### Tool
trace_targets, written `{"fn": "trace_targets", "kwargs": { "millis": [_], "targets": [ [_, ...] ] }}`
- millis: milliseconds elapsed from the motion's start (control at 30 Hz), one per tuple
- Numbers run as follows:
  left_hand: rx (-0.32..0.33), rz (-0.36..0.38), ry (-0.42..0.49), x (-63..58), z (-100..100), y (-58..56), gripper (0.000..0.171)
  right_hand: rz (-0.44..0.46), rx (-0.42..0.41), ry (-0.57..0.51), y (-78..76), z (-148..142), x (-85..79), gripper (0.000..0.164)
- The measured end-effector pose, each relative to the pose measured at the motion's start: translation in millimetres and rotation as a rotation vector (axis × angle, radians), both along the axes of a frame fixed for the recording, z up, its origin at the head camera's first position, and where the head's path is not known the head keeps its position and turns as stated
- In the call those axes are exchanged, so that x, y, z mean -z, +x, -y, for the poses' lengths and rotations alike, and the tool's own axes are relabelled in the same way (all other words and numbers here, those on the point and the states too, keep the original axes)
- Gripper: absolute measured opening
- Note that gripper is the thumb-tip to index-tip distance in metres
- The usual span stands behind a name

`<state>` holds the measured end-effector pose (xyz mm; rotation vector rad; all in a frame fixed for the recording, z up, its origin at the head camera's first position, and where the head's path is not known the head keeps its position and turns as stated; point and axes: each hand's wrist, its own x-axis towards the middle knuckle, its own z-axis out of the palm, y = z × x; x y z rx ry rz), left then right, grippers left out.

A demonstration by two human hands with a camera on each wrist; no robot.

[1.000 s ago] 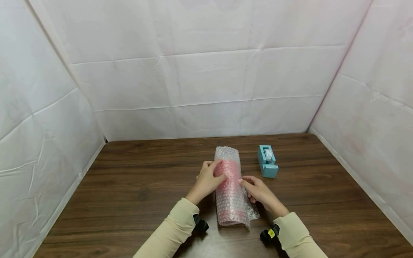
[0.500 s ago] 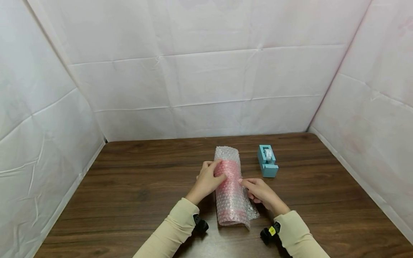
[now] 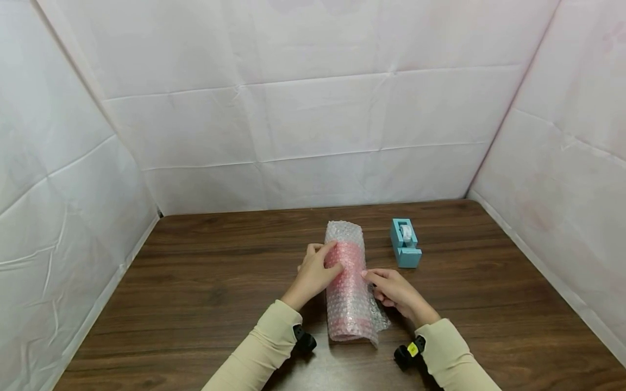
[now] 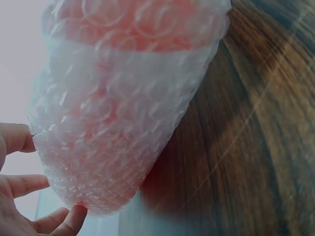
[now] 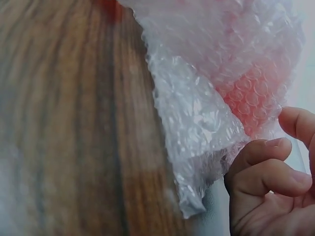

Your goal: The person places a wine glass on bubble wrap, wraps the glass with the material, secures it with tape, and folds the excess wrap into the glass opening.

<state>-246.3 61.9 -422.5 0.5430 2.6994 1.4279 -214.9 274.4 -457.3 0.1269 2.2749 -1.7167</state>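
Note:
A pink object wrapped in clear bubble wrap (image 3: pixel 348 309) lies lengthwise on the wooden table, forming a roll. My left hand (image 3: pixel 313 274) grips the roll from its left side, the thumb on top and the fingers spread along it; in the left wrist view, fingertips (image 4: pixel 78 210) touch the wrap. At the roll's right side my right hand (image 3: pixel 397 292) holds the edge of the wrap between thumb and curled fingers. A loose flap of bubble wrap (image 5: pixel 192 123) hangs beside those fingers in the right wrist view. What the pink object is cannot be told.
A light blue tape dispenser (image 3: pixel 406 247) with a roll of clear tape stands behind and right of the roll. White cloth walls (image 3: pixel 313 119) enclose the dark wooden table (image 3: pixel 210 271) at the back and both sides.
My right hand has shifted very slightly, its fingers lying a little lower along the wrap than a second ago. The left hand and the roll look the same.

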Motion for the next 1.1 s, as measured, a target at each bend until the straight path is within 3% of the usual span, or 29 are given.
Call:
{"fn": "trace_targets", "kwargs": {
  "millis": [200, 433, 867, 1100],
  "targets": [
    [-0.009, -0.012, -0.01, -1.2, 1.3, 0.4, 0.058, 0.003, -0.005, -0.054, -1.6, -1.5, 2.3, 0.04],
    [-0.009, -0.002, -0.011, -1.7, 4.0, -0.6, 0.058, -0.017, 0.052, 0.022, -4.2, -0.9, 4.4, 0.036],
    [-0.006, 0.011, -0.018, -2.5, 11.2, 1.2, 0.057, -0.04, 0.112, 0.063, -7.2, 1.7, 7.3, 0.031],
    [0.007, 0.007, -0.003, -1.6, 12.4, 1.9, 0.053, -0.047, 0.055, -0.011, -5.5, 5.7, 5.1, 0.037]
  ]
}}
